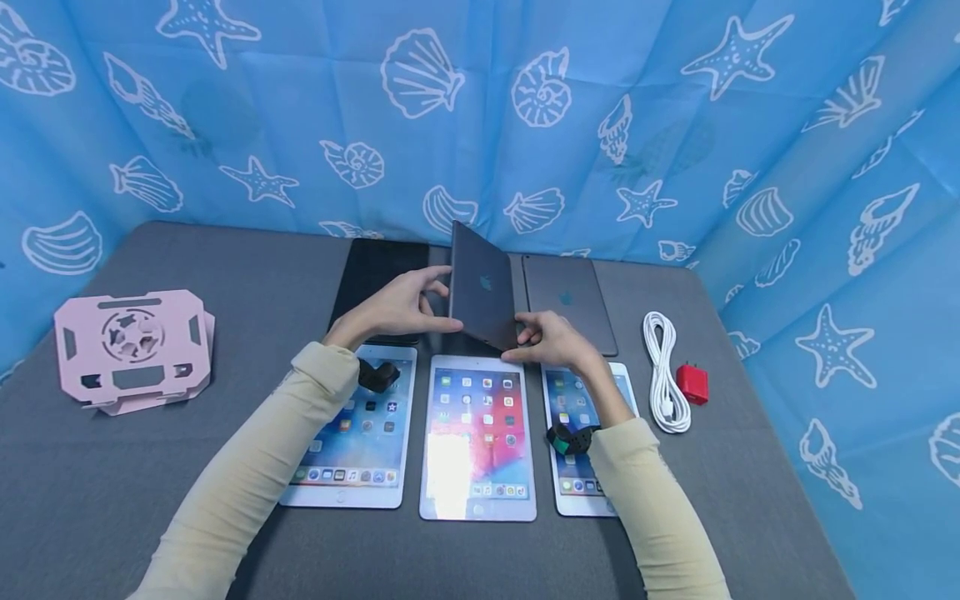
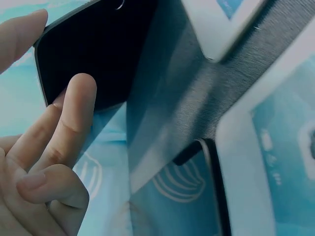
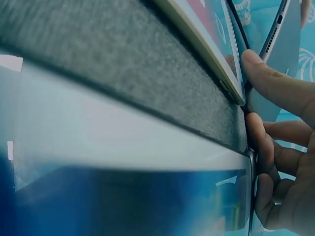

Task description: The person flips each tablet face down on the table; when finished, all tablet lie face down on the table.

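A dark grey tablet (image 1: pixel 483 287) is tilted up on edge at the back middle, its logo side facing right. My left hand (image 1: pixel 397 308) grips its left edge, fingers higher up and thumb near the lower corner. In the left wrist view, the fingers lie against the black screen (image 2: pixel 93 49). At the tablet's lower right corner, my right hand (image 1: pixel 555 340) pinches with thumb and curled fingers. The right wrist view shows the tablet's port edge (image 3: pixel 275 32) beside that thumb. Just below stands the lit screen of a white-framed tablet (image 1: pixel 478 437).
Lit white-framed tablets lie at the front left (image 1: pixel 367 433) and front right (image 1: pixel 588 400), under my forearms. Behind are a black tablet (image 1: pixel 375 271) and a grey tablet (image 1: pixel 570 300) lying back up. A pink stand (image 1: pixel 135 354), white cable (image 1: pixel 663 375) and red charger (image 1: pixel 692 384) flank them.
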